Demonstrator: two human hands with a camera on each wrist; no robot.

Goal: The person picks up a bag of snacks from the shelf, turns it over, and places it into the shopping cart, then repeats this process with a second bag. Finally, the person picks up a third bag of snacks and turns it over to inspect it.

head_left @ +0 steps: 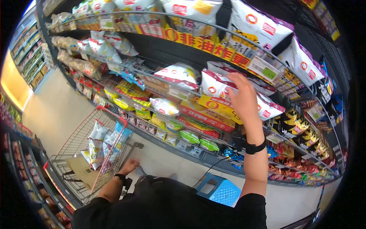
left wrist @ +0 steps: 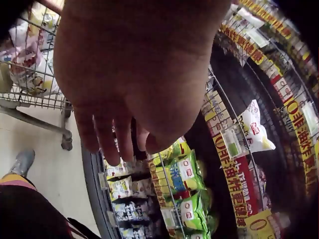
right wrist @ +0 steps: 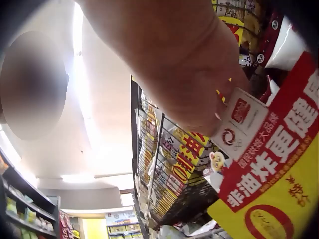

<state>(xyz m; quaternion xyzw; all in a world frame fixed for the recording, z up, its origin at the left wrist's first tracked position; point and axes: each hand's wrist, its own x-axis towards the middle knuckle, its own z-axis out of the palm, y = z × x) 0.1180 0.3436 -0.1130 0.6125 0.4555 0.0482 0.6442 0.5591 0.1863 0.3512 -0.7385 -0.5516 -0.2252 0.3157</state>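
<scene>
In the head view my right hand (head_left: 244,98) reaches up to a middle shelf, fingers spread and slightly bent. It is right at a white-and-maroon snack bag (head_left: 213,87), with another such bag (head_left: 270,107) on its other side. The right wrist view shows the hand partly behind a red-and-yellow promotional sign (right wrist: 271,174), its fingertips hidden. My left hand (head_left: 130,166) hangs low beside the shopping cart (head_left: 72,152), fingers loose and holding nothing. Beyond that hand, the left wrist view shows green snack bags (left wrist: 192,211) on a lower shelf.
Several snack bags (head_left: 95,154) and a brown cardboard piece (head_left: 82,172) lie in the cart. A blue step stool (head_left: 225,192) stands on the floor by my right side. Wire shelf rails (head_left: 213,24) run along the display, and another shelf (head_left: 28,168) stands behind the cart.
</scene>
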